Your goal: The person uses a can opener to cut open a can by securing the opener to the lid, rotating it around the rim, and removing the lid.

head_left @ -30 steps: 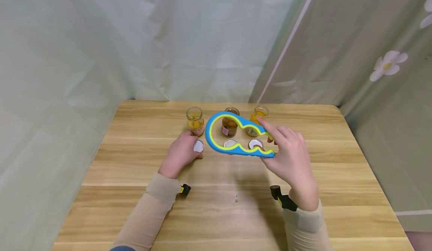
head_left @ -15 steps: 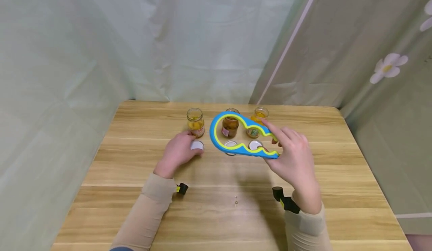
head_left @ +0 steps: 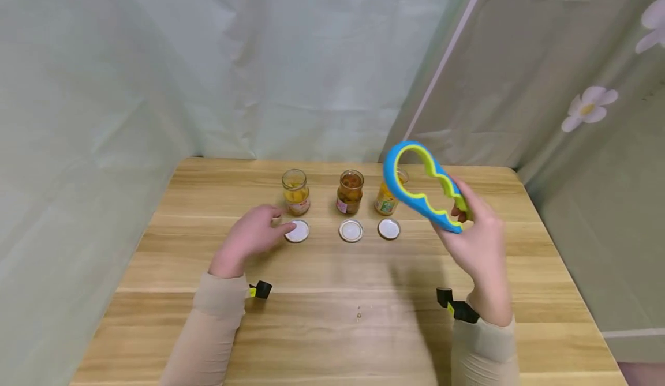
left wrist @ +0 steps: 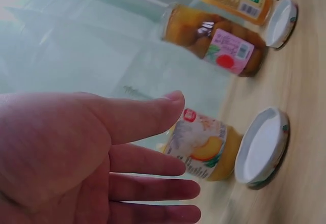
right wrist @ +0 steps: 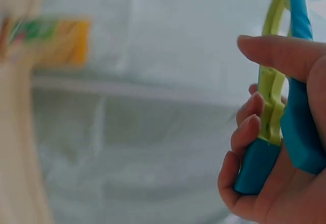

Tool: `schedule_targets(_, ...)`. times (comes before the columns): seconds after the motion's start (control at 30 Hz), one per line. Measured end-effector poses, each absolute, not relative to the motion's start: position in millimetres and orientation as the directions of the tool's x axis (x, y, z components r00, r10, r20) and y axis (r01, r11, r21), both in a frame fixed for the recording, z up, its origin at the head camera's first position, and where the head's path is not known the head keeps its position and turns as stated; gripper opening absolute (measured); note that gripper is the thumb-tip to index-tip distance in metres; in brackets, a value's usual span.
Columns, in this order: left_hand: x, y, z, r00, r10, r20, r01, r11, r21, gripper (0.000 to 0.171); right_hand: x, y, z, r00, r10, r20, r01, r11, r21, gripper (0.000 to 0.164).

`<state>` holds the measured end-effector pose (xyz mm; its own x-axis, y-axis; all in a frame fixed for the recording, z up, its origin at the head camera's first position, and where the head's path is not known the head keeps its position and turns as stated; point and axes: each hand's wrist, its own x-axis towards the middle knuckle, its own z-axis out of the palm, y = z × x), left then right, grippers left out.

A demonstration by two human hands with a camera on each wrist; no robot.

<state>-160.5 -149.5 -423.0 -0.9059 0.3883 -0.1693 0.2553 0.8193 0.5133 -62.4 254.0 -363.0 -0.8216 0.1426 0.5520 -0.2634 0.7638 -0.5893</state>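
My right hand (head_left: 478, 242) grips the handles of a blue and yellow-green jar opener (head_left: 392, 177), raised above the table's right part. In the right wrist view, curled fingers wrap the opener's handle (right wrist: 257, 165). My left hand (head_left: 249, 239) has its fingers extended and holds nothing. Its thumb tip overlaps the left jar lid (head_left: 299, 234) in the head view; the left wrist view shows the hand apart from that lid (left wrist: 262, 145). Behind the lid stands an open glass jar of yellow fruit (head_left: 296, 194).
An open jar of brown fruit (head_left: 350, 194) stands in the middle. To its right, an orange-yellow jar (head_left: 385, 202) is partly covered by the opener. Before them lie a middle lid (head_left: 351, 231) and a right lid (head_left: 389, 229), white insides up. A curtain hangs behind the wooden table (head_left: 322, 340).
My left hand has let go of the left lid, which now lies flat, and drawn back leftward. My right hand has moved right with the opener, tilting its loop upward.
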Motion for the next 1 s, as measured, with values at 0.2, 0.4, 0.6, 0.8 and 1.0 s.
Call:
schedule_targets(0.2, -162.6, -160.1, -421.2, -0.894, 0.415, -0.170, 0.259, 0.787, 0.560, 0.061, -70.5, 316.3, -402.6, -0.925, 0.308, 0.223, 0.062, 0.700, -0.712, 0.073)
schedule_targets(0.4, -160.4, -164.0, -423.4, -0.891, 0.409, -0.195, 0.240, 0.791, 0.563, 0.065, -64.5, 358.4, -445.5, -0.958, 0.285, 0.033, 0.215, 0.789, -0.576, 0.080)
schedule_targets(0.6, -161.0, -162.8, -424.7, -0.883, 0.419, -0.214, 0.242, 0.795, 0.555, 0.061, -55.0, 372.3, -462.5, -0.959, 0.272, -0.083, 0.278, 0.826, -0.490, 0.093)
schedule_targets(0.8, -165.4, -161.6, -423.9, -0.883, 0.426, -0.195, 0.264, 0.796, 0.545, 0.056, -58.3, 379.9, -468.0, -0.961, 0.248, -0.123, 0.277, 0.863, -0.423, 0.103)
schedule_targets(1.0, -168.4, -160.0, -425.6, -0.884, 0.423, -0.198, 0.260, 0.798, 0.544, 0.057, -57.6, 388.4, -471.9, -0.970, 0.192, -0.146, 0.234, 0.896, -0.376, 0.104)
